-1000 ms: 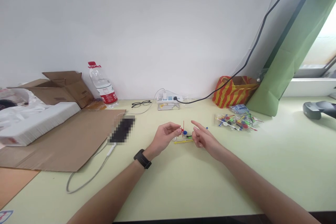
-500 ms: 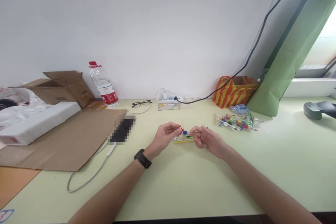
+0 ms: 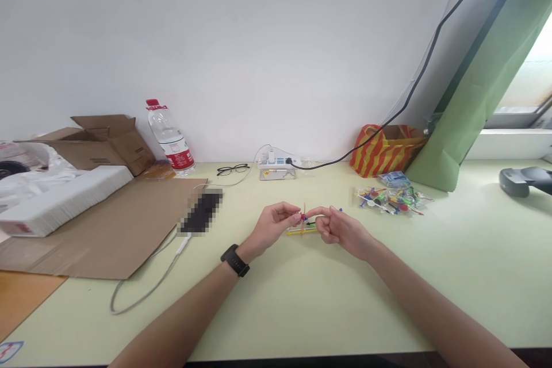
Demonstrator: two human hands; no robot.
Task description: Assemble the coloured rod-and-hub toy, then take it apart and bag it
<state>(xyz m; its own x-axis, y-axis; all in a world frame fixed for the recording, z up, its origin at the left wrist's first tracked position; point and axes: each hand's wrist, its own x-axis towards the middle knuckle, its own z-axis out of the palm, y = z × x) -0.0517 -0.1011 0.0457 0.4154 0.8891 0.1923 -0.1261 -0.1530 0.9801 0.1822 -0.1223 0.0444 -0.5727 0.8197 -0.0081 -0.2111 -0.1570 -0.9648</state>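
Your bench's front edge runs along the bottom of the view, well apart from your hands, and its back edge meets the wall. The bench (image 3: 284, 310) surface gives you room in front of both wrists and out to the right. On the left, the cardboard sheet (image 3: 142, 218) and the looped cable (image 3: 116, 302) bound that room; on the right, behind your hand, lies the clear bag of coloured parts (image 3: 392, 200).

Your left hand (image 3: 278, 223) pinches a small red piece (image 3: 302, 217) narrowly between thumb and fingertips, near the middle of the view. Your right hand (image 3: 342, 232) has its index finger stretched leftward to the red piece, touching or just beside it, you cannot tell which; the other fingers curl in, and whether they hold anything cannot be told. A thin, blurred reddish bar (image 3: 304, 207) at the red piece has its long axis nearly upright in the view. Below it, a yellow rod (image 3: 297, 233) runs left to right, its right end near your right hand. A blue part (image 3: 340, 210) shows just behind that hand.

The bottle (image 3: 175, 146) bears a red-and-white label whose writing is too small to read. A sticker (image 3: 11, 351) with red and blue marks, also unreadable, sits at the lower left corner.
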